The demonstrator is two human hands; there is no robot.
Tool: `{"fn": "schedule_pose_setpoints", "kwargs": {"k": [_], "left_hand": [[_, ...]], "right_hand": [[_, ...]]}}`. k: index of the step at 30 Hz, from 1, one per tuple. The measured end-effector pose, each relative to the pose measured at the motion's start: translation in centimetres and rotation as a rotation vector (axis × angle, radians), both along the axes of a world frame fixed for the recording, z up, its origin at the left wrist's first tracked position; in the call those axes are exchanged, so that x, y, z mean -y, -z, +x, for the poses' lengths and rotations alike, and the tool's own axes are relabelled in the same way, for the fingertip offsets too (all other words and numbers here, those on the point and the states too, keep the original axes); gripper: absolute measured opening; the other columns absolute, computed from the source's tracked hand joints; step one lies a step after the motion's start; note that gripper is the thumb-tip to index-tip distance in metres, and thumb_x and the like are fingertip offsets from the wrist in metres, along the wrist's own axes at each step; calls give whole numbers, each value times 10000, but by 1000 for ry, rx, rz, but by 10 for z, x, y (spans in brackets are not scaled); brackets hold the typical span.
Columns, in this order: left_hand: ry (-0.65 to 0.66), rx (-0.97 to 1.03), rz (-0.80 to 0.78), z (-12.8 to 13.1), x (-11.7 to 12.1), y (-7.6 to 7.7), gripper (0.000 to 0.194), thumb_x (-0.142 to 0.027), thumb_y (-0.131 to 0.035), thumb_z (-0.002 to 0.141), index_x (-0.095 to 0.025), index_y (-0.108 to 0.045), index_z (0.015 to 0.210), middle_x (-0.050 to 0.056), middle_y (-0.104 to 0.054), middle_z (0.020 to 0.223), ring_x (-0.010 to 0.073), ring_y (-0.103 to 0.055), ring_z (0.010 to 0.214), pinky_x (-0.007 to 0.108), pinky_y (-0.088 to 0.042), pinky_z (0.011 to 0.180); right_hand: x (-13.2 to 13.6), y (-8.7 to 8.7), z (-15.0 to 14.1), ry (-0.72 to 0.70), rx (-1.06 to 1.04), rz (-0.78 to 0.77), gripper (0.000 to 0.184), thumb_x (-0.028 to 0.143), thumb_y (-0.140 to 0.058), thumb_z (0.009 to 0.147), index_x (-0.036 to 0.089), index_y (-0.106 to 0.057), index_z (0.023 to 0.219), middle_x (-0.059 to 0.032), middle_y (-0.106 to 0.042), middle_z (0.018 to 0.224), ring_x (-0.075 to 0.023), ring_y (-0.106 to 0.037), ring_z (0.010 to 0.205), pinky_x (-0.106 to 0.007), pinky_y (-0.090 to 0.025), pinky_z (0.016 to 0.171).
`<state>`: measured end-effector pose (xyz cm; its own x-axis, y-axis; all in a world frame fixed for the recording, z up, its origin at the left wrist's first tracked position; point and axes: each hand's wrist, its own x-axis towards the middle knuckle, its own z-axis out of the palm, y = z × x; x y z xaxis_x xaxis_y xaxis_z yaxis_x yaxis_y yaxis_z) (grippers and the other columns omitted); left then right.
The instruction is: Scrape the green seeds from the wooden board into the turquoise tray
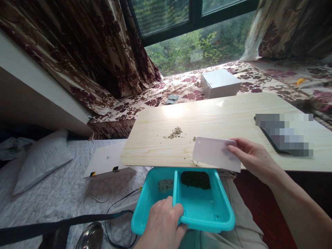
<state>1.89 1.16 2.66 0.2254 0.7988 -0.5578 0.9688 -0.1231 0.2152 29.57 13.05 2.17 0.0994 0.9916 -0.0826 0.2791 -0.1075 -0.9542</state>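
My left hand (pixel 166 221) grips the near rim and middle divider of a turquoise two-compartment tub (pixel 225 207), held just below the table's front edge. Dark green beans (pixel 195 180) lie in a heap in its right compartment; the left one holds a thin layer of pale stuff with dark specks (pixel 166 185). Between thumb and fingers my right hand (pixel 249 155) pinches a thin white scraper card (pixel 215 152), tilted over the table edge above the tub. Loose beans (pixel 176 132) are scattered on the tabletop, with a few beside the card's left edge.
The pale wooden table (pixel 145 121) carries a dark, pixelated device (pixel 282 135) at right. A silver-white box (pixel 220 83) and a grey cloth (pixel 172 99) rest on the window seat. At left are a white box (pixel 105 159), cables, a metal bowl (pixel 90 237) and a pillow (pixel 44 160).
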Motion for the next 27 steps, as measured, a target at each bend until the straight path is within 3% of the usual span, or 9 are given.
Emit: {"fn": "schedule_pose_setpoints", "kwargs": {"k": [10, 20, 27], "left_hand": [[0, -18, -10, -1, -1, -2, 76, -224, -641, 872, -234, -696, 923, 51, -671, 996, 264, -645, 970, 330, -453, 787], [1, -12, -15, -2, 0, 0, 79, -226, -645, 870, -244, -693, 929, 43, -669, 998, 258, -642, 964, 327, -445, 786], [2, -14, -24, -3, -1, -2, 64, -225, -633, 874, -239, -682, 914, 43, -657, 976, 250, -636, 938, 317, -424, 748]], "right_hand": [[0, -2, 6, 14, 51, 13, 453, 609, -744, 680, 201, -733, 876, -52, -727, 757, -195, -621, 638, -299, -492, 538], [-4, 9, 11, 16, 60, 34, 388, 553, -731, 709, 205, -745, 880, -51, -738, 763, -196, -628, 651, -296, -489, 551], [1, 3, 11, 26, 53, 8, 419, 572, -730, 693, 206, -731, 897, -51, -728, 781, -196, -618, 675, -300, -484, 573]]}}
